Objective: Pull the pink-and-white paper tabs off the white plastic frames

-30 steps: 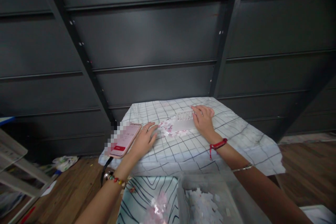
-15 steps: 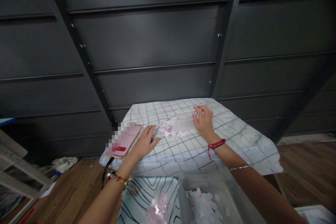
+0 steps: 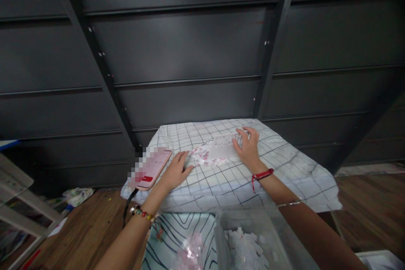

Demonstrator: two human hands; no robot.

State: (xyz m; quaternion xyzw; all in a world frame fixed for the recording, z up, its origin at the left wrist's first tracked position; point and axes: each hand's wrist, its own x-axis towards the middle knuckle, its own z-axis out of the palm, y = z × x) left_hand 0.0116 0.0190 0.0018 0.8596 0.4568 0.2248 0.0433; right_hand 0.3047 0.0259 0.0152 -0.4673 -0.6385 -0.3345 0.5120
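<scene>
A thin white slotted plate (image 3: 226, 147) stands tilted on the table, with a row of slots along its upper edge. My right hand (image 3: 248, 145) grips its right end, thumb in front and fingers at the top edge. Partly behind and left of the plate lies a small heap of pink-and-white pieces (image 3: 200, 152), too small to make out. My left hand (image 3: 177, 171) rests on the checked cloth (image 3: 202, 185) with fingers stretched out, holding nothing. Beside it on the left is a pink-edged phone (image 3: 153, 168), partly blurred out.
Nearest me, a clear plastic box (image 3: 221, 236) holds many white pieces (image 3: 245, 249). Left of it, a clear bag with pink contents (image 3: 191, 253) lies on a wavy-lined cloth (image 3: 171, 228). A dark panelled wall (image 3: 190, 101) rises behind the table. A white rack (image 3: 28, 211) stands at left.
The view has shifted very slightly. My right hand's fingers have moved a little on the plate's top edge; my left hand stays put.
</scene>
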